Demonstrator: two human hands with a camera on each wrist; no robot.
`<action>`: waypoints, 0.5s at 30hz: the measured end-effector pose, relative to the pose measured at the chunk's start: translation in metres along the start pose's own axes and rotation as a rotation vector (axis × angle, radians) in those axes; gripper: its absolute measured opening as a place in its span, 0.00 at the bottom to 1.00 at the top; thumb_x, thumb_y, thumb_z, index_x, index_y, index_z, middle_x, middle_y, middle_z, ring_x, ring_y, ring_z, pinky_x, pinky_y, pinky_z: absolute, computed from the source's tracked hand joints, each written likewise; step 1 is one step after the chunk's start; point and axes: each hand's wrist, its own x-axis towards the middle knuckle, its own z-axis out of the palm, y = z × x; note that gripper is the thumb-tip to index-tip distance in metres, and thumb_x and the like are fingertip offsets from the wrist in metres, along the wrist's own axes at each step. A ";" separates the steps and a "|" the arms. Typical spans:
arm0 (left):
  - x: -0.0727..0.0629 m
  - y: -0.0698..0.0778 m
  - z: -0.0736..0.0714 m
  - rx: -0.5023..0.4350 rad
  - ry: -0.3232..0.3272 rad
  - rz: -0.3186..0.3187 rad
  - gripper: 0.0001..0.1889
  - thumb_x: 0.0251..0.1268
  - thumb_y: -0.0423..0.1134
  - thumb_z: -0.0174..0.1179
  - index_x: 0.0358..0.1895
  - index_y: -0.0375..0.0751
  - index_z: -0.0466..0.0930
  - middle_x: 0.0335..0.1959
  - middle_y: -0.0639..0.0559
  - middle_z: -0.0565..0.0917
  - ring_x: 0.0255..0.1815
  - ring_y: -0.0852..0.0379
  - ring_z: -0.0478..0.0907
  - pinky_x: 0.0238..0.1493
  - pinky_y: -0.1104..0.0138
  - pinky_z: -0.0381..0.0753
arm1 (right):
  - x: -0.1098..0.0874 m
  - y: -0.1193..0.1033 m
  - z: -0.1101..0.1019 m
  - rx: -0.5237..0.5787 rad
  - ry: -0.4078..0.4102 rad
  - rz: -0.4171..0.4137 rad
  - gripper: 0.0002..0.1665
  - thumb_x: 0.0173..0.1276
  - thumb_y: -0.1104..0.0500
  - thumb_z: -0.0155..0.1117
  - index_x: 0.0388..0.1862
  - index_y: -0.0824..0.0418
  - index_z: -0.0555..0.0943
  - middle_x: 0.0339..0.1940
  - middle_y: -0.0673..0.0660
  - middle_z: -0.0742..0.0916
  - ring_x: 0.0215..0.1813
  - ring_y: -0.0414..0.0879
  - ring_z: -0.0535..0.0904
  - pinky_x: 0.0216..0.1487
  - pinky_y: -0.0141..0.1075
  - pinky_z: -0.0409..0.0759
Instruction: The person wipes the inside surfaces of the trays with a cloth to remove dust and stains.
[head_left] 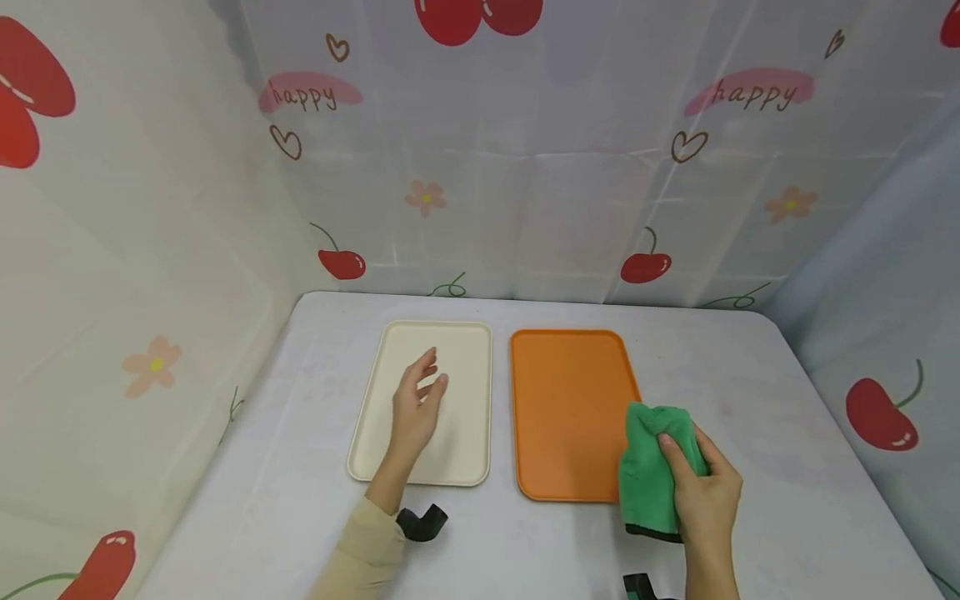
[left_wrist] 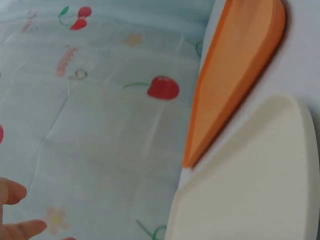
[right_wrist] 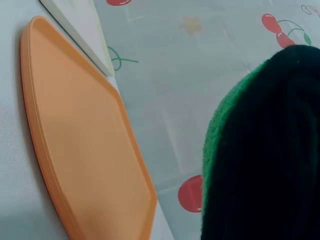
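Cloth [head_left: 645, 479], green with a black edge at its near end, is clamped in the right hand [head_left: 707, 492]: the thumb bears on its face while the other fingers pass behind it. This grip presumably keeps the bunched fabric together as one pad and lets the near end hang. In the head view the cloth overlaps the right edge of the orange tray [head_left: 570, 408], near its near corner; whether it touches the tray cannot be told. The left hand [head_left: 416, 408] holds nothing. Its fingers are loosely bent, thumb apart, over the cream tray [head_left: 467, 417] (the left wrist view shows fingertips against the patterned sheet [left_wrist: 110, 125], which suggests a raised position). The hands are well apart, one toward each side.

Both trays lie flat on the white table [head_left: 787, 467], side by side, cream left and orange right, with a gap between them. This spacing probably keeps the rims from touching and gives each hand its own side. A black fitting [head_left: 422, 523] sits beside the left wrist.
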 end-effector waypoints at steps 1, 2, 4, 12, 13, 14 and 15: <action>0.002 -0.003 -0.012 0.015 0.024 -0.016 0.24 0.69 0.26 0.54 0.67 0.27 0.67 0.64 0.32 0.72 0.62 0.34 0.72 0.59 0.45 0.76 | 0.000 0.000 0.000 0.003 0.000 0.000 0.34 0.63 0.48 0.70 0.67 0.57 0.76 0.65 0.67 0.78 0.42 0.25 0.73 0.35 0.15 0.73; 0.004 -0.008 -0.024 0.033 0.048 -0.039 0.24 0.69 0.27 0.54 0.68 0.27 0.67 0.64 0.31 0.72 0.62 0.35 0.72 0.60 0.46 0.76 | 0.000 0.001 0.000 0.012 0.002 0.001 0.34 0.62 0.49 0.71 0.66 0.57 0.76 0.65 0.67 0.78 0.42 0.25 0.73 0.35 0.15 0.74; 0.009 -0.027 -0.046 0.063 0.105 -0.082 0.25 0.70 0.28 0.54 0.69 0.30 0.67 0.64 0.32 0.73 0.62 0.36 0.72 0.59 0.47 0.75 | -0.001 0.001 0.000 0.025 0.004 0.005 0.34 0.62 0.49 0.71 0.66 0.58 0.76 0.64 0.65 0.79 0.42 0.26 0.74 0.35 0.15 0.74; 0.014 -0.074 -0.112 0.159 0.166 -0.311 0.24 0.73 0.35 0.52 0.70 0.39 0.67 0.61 0.34 0.76 0.50 0.56 0.74 0.48 0.72 0.74 | -0.002 0.002 0.002 0.064 -0.015 0.018 0.33 0.61 0.50 0.72 0.65 0.58 0.77 0.51 0.43 0.82 0.44 0.29 0.75 0.37 0.16 0.74; 0.013 -0.080 -0.115 0.167 0.160 -0.342 0.24 0.72 0.35 0.52 0.70 0.38 0.68 0.59 0.33 0.77 0.47 0.60 0.75 0.44 0.75 0.75 | -0.002 0.002 0.002 0.070 -0.021 0.019 0.33 0.61 0.50 0.72 0.65 0.58 0.77 0.49 0.41 0.81 0.44 0.29 0.75 0.37 0.16 0.74; 0.013 -0.085 -0.117 0.169 0.154 -0.371 0.24 0.72 0.35 0.52 0.70 0.37 0.68 0.58 0.32 0.78 0.43 0.63 0.76 0.40 0.78 0.75 | -0.002 0.002 0.002 0.073 -0.026 0.021 0.33 0.61 0.51 0.72 0.65 0.58 0.77 0.48 0.39 0.80 0.45 0.29 0.75 0.37 0.16 0.74; 0.012 -0.090 -0.118 0.176 0.145 -0.395 0.24 0.72 0.35 0.53 0.69 0.37 0.68 0.57 0.31 0.78 0.40 0.65 0.77 0.37 0.79 0.76 | -0.002 0.003 0.002 0.075 -0.027 0.024 0.33 0.61 0.51 0.72 0.65 0.58 0.77 0.48 0.39 0.80 0.45 0.29 0.75 0.37 0.16 0.74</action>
